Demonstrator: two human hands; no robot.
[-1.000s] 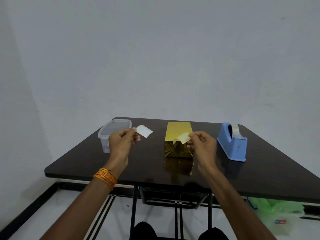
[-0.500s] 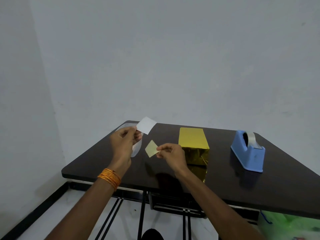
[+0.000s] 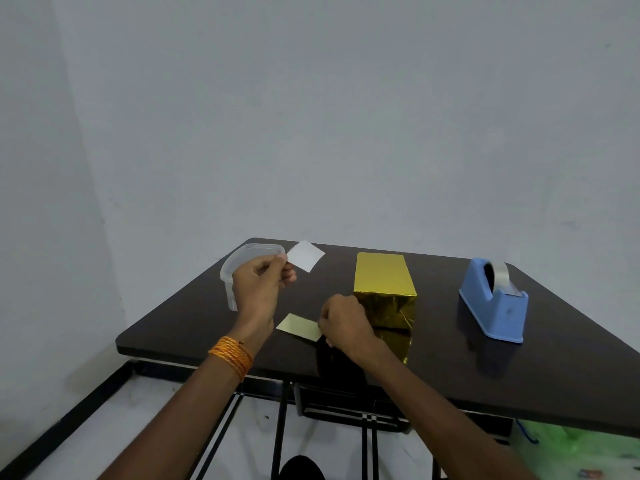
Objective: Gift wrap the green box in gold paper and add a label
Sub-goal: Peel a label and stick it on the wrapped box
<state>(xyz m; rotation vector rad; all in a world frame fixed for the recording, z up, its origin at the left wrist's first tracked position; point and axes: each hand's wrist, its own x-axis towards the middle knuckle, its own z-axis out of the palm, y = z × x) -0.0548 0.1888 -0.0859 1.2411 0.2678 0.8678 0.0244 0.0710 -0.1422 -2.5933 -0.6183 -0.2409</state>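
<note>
Pale grey walls meet behind a dark table (image 3: 436, 362) whose left rear corner carries one clear plastic container (image 3: 239, 263), close to the edge. One blue tape dispenser (image 3: 493, 304) stands near the right edge. One gold-wrapped box (image 3: 383, 285) stands about mid-table toward the back, with bare tabletop between it and the dispenser and a wider bare stretch along the front right. Two paper slips are in hand. The left hand (image 3: 258, 289), orange threads (image 3: 231, 355) at its wrist, is raised in front of the container, its grip a thumb-and-fingertip pinch on one corner of the white label (image 3: 306, 255). The right hand (image 3: 344, 322), fingers curled tight, sits just left of the box's near face. Its grip pinches the end of a yellowish slip (image 3: 300, 327) held low near the front edge; whether that slip touches the table is unclear.
</note>
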